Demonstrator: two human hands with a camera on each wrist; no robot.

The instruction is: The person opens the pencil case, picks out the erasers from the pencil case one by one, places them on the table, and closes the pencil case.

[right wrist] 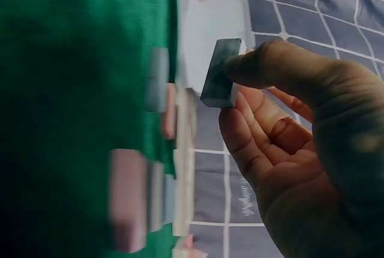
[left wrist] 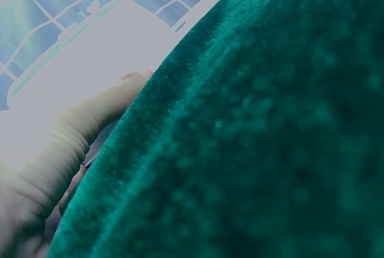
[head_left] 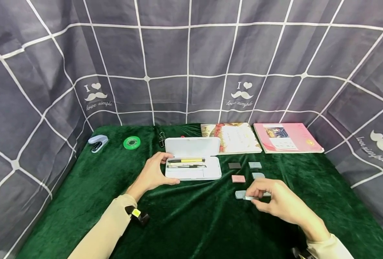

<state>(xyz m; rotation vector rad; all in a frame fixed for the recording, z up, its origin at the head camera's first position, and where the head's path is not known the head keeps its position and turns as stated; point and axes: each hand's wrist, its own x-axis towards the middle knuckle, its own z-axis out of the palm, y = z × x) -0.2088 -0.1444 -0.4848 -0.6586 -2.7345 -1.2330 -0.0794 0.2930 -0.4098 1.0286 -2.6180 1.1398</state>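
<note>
An open white pencil case [head_left: 212,167] lies on the green cloth, its lid [head_left: 191,146] raised at the back. A yellow pen [head_left: 191,160] and a dark slim pen [head_left: 191,166] lie inside. My left hand [head_left: 151,173] grips the case's left end, thumb along the front edge and fingers at the back corner. My right hand [head_left: 279,200] pinches a small grey eraser-like block [right wrist: 220,73] between thumb and fingertips, low over the cloth. Near it lie a pink block [head_left: 238,178], a dark brown block [head_left: 234,165], a pale blue block [head_left: 255,165] and several others, partly hidden by the hand.
A floral-covered notebook [head_left: 237,138] and a pink book [head_left: 295,138] lie at the back right. Toward the back left are a stapler [head_left: 98,142], a green tape roll [head_left: 131,142] and a black binder clip [head_left: 161,139]. A grey checked curtain [head_left: 165,54] surrounds the table.
</note>
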